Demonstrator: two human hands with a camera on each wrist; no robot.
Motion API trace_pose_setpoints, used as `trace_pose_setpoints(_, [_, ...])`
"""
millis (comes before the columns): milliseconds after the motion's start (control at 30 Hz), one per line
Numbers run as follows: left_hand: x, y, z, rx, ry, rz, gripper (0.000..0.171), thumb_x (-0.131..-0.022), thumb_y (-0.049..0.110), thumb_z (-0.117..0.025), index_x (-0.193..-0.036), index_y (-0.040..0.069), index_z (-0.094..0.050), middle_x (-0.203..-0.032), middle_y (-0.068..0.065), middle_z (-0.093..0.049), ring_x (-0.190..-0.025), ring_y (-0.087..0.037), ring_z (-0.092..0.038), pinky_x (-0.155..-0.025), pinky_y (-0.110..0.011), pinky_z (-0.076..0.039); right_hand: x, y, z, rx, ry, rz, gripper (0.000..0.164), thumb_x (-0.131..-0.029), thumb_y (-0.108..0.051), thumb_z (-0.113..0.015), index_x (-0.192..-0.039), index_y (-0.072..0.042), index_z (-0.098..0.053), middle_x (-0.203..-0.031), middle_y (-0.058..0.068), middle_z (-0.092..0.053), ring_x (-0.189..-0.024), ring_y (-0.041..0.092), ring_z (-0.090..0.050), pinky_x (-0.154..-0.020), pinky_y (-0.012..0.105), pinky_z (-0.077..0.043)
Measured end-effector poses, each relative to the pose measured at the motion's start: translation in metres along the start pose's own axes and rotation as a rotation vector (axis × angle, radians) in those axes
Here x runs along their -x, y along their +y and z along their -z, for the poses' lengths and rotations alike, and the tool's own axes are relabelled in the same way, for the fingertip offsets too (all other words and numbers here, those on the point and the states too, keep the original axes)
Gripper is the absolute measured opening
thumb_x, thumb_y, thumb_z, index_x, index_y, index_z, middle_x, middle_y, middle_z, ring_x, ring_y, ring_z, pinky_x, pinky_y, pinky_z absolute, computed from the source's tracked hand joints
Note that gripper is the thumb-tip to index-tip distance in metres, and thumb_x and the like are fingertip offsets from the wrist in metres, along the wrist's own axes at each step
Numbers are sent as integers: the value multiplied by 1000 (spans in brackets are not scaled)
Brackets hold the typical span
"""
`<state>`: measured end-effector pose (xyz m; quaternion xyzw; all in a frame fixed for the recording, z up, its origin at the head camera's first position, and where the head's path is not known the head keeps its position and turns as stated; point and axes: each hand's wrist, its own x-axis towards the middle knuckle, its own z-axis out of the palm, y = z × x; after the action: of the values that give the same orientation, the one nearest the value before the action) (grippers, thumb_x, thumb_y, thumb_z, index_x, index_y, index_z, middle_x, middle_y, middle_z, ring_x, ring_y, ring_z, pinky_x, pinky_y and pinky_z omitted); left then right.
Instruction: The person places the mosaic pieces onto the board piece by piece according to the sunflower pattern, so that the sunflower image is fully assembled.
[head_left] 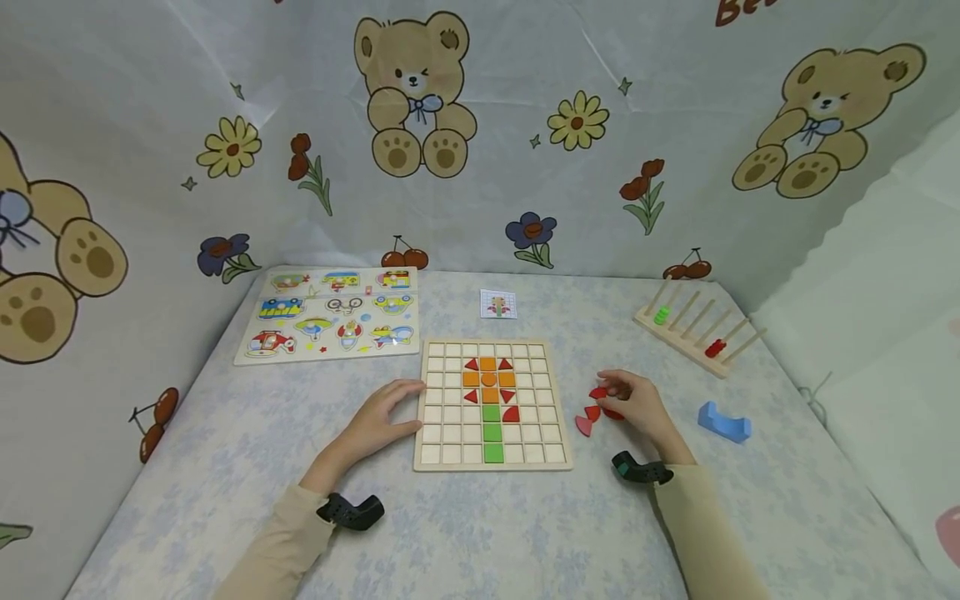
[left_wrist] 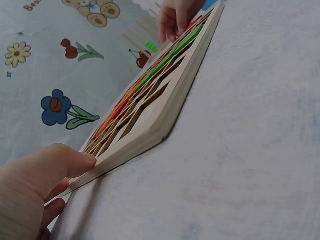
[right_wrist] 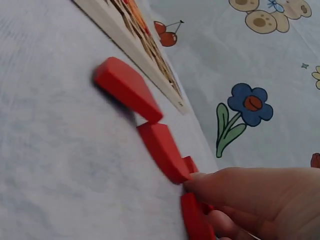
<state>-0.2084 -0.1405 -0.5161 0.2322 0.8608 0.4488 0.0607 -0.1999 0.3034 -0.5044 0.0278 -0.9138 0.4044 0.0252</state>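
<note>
Steadying the board (head_left: 450, 467) with spread-fingered left hand (head_left: 381, 414), apparently selecting from red pieces (head_left: 592, 413) right of it with right hand (head_left: 634, 403) (cannot tell if pinching one), probably needing next a lift into a cell (head_left: 472, 414).

I have the grid board (head_left: 492, 467) between the left hand (head_left: 375, 421), touching its edge, and the right hand (head_left: 637, 408), at some loose pieces (head_left: 583, 426). Tiles (head_left: 492, 432) sit in the board's cells. Right of the right hand lies a block (head_left: 723, 423), with a bead rack (head_left: 681, 342) beyond. Past the left hand is the puzzle board (head_left: 411, 319); behind the grid board, a card (head_left: 498, 304).
</note>
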Motion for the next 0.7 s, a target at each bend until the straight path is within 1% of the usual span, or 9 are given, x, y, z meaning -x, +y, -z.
trace_pose_setpoints(33, [0,0,0,-2,0,-2,57,-84,26,-73,-136,13,-52,-140,-4,-51,-137,-29,-41,-112,-53,-33,0,0,-3,12,27,4,41,-81,-7,-74,-120,1,-62,-103,19,-66,-82,10,-56,-69,14,-48])
trace_pose_setpoints(100, [0,-1,0,-5,-3,-3,58,-84,26,-73,-136,14,-52,-140,-4,-50,-137,-29,-40,-112,-52,-33,0,-3,-10,35,82,18,39,-80,-7,-75,-117,2,-64,-98,18,-66,-79,12,-56,-67,16,-48])
trace_pose_setpoints(233, [-1,-2,1,-6,-3,-9,57,-84,26,-73,-136,14,-52,-140,-4,-50,-137,-28,-40,-112,-52,-33,2,-15,-21,92,168,50,36,-79,-7,-76,-112,4,-65,-92,18,-67,-79,23,-59,-67,21,-48])
trace_pose_setpoints(300, [-1,-2,1,-7,0,-11,57,-84,26,-73,-136,14,-52,-140,-4,-50,-137,-28,-40,-112,-52,-33,4,-26,-25,84,204,53,36,-79,-6,-76,-111,5,-65,-91,18,-67,-80,26,-60,-65,21,-49])
trace_pose_setpoints(400, [-1,-1,1,-3,2,-8,57,-84,26,-73,-136,14,-53,-140,-4,-50,-137,-29,-40,-112,-52,-33,9,-43,-35,35,233,63,34,-78,-5,-76,-109,5,-66,-89,17,-66,-79,26,-61,-64,19,-50])
trace_pose_setpoints(500, [-1,-1,0,0,-1,-2,58,-84,27,-73,-136,14,-52,-140,-4,-50,-137,-29,-40,-113,-52,-33,15,-60,-50,-11,210,93,32,-78,-5,-76,-107,3,-67,-87,14,-65,-77,21,-58,-64,19,-50])
trace_pose_setpoints(633, [-1,-2,-1,-11,-1,-1,58,-84,28,-73,-136,15,-53,-140,-4,-50,-137,-29,-41,-112,-52,-33,20,-74,-72,-2,120,166,29,-79,-10,-77,-105,0,-68,-85,9,-63,-72,14,-53,-61,19,-47])
trace_pose_setpoints(700, [-1,-2,-1,-13,2,-4,58,-84,28,-73,-136,15,-53,-140,-4,-51,-136,-29,-41,-112,-52,-33,21,-77,-79,6,98,190,29,-77,-12,-78,-103,-2,-68,-85,8,-63,-71,13,-51,-61,20,-46])
